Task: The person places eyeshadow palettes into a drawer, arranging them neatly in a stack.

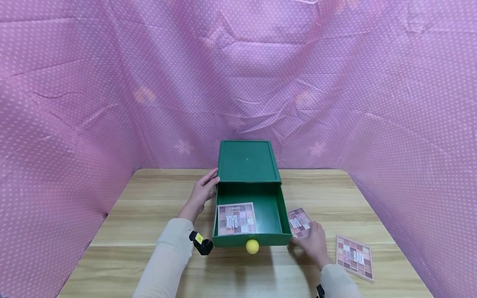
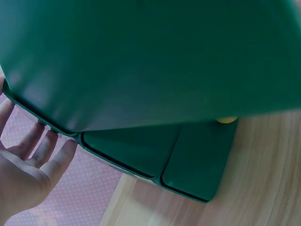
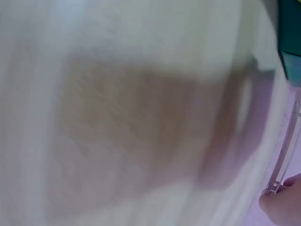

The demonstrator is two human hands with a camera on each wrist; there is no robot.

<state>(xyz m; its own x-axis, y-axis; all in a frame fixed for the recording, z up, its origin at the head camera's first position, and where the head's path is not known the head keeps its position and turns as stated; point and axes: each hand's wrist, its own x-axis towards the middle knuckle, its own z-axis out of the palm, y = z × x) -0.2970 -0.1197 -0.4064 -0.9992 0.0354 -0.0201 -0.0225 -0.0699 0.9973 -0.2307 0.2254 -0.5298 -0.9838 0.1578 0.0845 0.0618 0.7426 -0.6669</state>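
Note:
A green drawer box (image 1: 247, 161) stands on the table with its drawer (image 1: 268, 211) pulled out toward me. My left hand (image 1: 201, 192) rests its outstretched fingers against the box's left side; the left wrist view shows those fingertips (image 2: 66, 148) along its edge. In the drawer's left part lies an eyeshadow palette (image 1: 235, 219) marked "BAUK". Just right of the drawer, my right hand (image 1: 314, 244) pinches a second, similar palette (image 1: 298, 219) by its near edge. The right wrist view catches the thumb and this palette's clear edge (image 3: 284, 155) at the far right.
A third palette (image 1: 354, 257) lies on the wooden table (image 1: 156, 207), right of my right hand. The drawer front carries a round yellow knob (image 1: 252, 246). Pink dotted cloth (image 1: 246, 82) hangs behind the table and along both sides.

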